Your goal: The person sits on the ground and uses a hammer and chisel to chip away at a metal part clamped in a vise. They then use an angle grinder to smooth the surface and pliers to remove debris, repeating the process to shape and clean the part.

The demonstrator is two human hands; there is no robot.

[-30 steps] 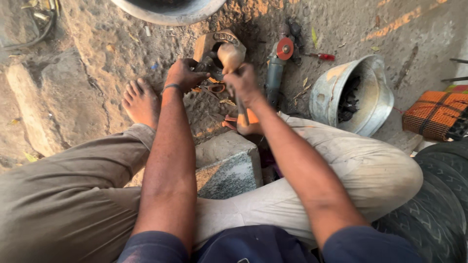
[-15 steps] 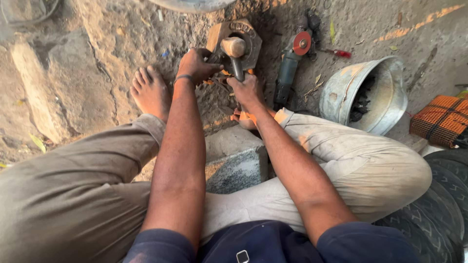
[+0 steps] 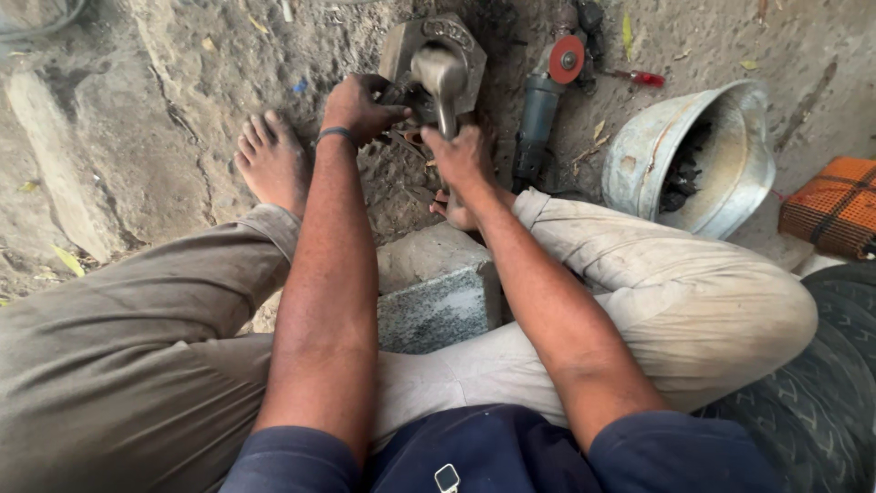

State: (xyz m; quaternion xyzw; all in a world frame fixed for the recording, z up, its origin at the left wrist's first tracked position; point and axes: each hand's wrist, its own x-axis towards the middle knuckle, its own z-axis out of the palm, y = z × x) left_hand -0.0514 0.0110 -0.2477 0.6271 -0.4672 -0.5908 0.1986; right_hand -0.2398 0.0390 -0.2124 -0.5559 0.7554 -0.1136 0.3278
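Landmark: metal housing (image 3: 429, 57), grey cast block on dirt ground (image 3: 155, 100) beyond feet.
- Dented steel basin (image 3: 693, 155) right of housing, dark lumps inside.
- Angle grinder (image 3: 547, 100), red disc, just right of housing.
- Step, judged: seating bent metal lever (image 3: 442, 80) on housing; next move needs steady grip.
- Left hand (image 3: 358, 108) clasps housing's left edge.
- Right hand (image 3: 464, 157) closed round lever's lower end.

Outdoor roadside repair spot, workshop w/o a bench: person sits on bare dirt ground (image 3: 164, 137) by a stone block (image 3: 438, 301). Angle grinder (image 3: 547, 100), red-handled screwdriver (image 3: 639, 78), dented metal basin (image 3: 693, 160) w/ dark scrap, tyre (image 3: 821, 402) at the edge.
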